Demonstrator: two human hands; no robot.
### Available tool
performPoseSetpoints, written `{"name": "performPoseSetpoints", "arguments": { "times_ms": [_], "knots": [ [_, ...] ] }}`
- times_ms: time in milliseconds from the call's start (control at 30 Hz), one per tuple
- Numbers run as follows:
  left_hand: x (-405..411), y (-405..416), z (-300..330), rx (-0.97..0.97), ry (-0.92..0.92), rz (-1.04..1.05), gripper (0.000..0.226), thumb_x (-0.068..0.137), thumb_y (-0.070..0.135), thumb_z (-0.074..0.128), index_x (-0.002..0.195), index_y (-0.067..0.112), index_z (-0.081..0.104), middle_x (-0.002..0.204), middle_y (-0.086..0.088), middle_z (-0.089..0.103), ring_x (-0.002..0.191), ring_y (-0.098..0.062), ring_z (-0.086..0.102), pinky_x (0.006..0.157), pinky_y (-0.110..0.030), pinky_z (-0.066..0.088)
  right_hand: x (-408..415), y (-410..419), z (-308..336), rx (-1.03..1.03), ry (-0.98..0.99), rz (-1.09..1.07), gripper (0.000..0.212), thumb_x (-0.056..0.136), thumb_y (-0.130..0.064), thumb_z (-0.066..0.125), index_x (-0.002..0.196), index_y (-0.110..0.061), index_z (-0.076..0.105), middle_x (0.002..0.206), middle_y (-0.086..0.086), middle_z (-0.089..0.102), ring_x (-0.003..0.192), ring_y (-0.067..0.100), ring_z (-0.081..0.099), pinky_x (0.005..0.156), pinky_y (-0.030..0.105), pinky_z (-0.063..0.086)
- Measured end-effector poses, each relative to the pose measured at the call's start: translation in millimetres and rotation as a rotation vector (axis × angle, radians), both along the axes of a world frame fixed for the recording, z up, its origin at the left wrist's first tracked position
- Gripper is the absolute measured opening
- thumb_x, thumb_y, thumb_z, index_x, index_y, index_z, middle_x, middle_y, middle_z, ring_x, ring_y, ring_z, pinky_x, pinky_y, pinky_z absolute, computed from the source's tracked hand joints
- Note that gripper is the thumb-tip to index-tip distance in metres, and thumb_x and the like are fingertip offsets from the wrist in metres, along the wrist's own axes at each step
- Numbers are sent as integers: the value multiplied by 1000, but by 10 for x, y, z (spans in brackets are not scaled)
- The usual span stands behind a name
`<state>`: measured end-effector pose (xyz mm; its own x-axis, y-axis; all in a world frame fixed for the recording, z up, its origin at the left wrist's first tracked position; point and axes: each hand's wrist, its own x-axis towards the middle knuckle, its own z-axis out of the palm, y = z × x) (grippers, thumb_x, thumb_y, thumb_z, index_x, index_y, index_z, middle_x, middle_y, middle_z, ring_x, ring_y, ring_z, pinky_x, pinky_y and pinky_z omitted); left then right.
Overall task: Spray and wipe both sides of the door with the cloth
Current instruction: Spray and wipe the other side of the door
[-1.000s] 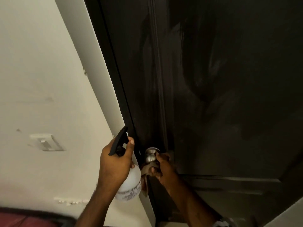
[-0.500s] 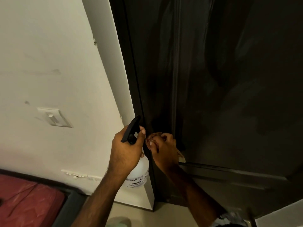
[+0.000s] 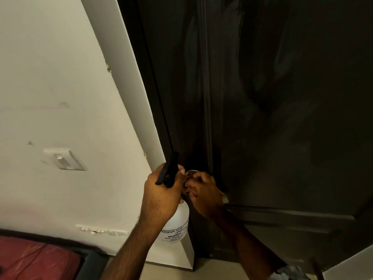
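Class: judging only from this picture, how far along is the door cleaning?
Done: the dark door shows streaky smears, suggesting this side was sprayed and wiped. In hand: the left hand holds the spray bottle while the right hand grips the door knob. Left: likely the other side; the cloth isn't visible.

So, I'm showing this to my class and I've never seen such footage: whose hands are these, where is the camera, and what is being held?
The camera sits on a person's head, looking forward and down, so both arms are theirs. The left hand grips a translucent white plastic spray bottle with a black trigger top. The right hand is curled around the metal knob of the dark brown panelled door. Left of the door are a cream wall and a white wall switch. No cloth is visible.
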<state>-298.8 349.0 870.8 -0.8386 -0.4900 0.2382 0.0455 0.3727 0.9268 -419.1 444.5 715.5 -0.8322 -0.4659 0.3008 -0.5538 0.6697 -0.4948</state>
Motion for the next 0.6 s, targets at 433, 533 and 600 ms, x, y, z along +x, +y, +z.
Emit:
{"name": "performPoseSetpoints", "arguments": {
  "times_ms": [433,533,600],
  "knots": [
    [-95,41,-103,61,-60,-48,7,101,26,68,105,21,71,75,1,73,60,-17,71,50,-14,55,-512,866,1710,-401,712,-455,29,91,-6,63,117,-13,76,131,20,62,112,40,57,92,30,46],
    [-139,130,-107,113,-64,-112,4,100,22,68,99,24,71,66,11,74,57,-9,72,50,-15,55,-571,795,1918,-419,819,-501,25,97,-10,60,115,-14,76,126,19,64,107,38,59,88,26,44],
    [-184,186,-134,120,-82,-123,4,100,24,68,101,26,71,74,13,77,61,-11,73,50,-17,57,-619,708,1808,-323,908,-471,20,99,-12,62,114,-15,76,124,15,60,104,40,60,81,33,52]
  ]
}}
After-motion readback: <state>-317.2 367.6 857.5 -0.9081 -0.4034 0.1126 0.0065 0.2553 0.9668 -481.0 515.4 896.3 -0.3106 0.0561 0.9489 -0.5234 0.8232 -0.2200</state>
